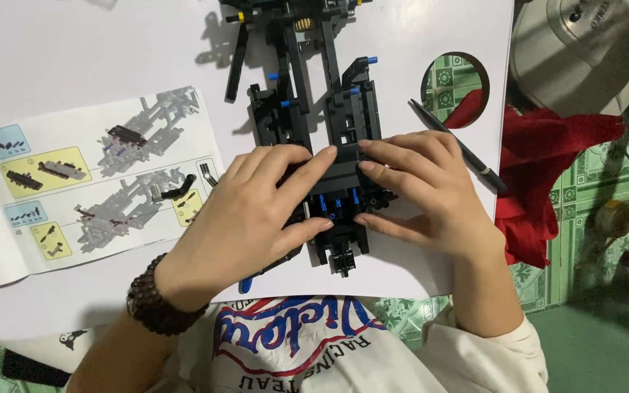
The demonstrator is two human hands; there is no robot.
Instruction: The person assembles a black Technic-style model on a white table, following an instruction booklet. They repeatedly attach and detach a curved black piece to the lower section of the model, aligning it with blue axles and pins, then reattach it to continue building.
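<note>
Head view. Your left hand point(245, 218) and right hand point(420, 193) both press down on the near end of the black brick-built chassis point(329, 124), which lies flat on the white tabletop point(74, 51) and runs away from you toward the top edge of the frame. Fingers of both hands are closed onto the model, thumbs pinching in from the near side by the blue pins point(336, 198); neither hand holds a loose piece that you can see.

Risks, as judged from here: pressure is all at the near end, so the thin struts at the far end could flex or pop loose if you bear down hard. A pin seated crooked under your fingers would be hidden from you. The black pen point(460, 149) lies just beside your right hand and could roll if nudged.

The open instruction booklet point(89, 182) lies to your left, apart from the model.

Containers: none in view. A round cut-out point(453, 84) in the tabletop shows green patterned floor and red cloth point(547, 167) beneath.
</note>
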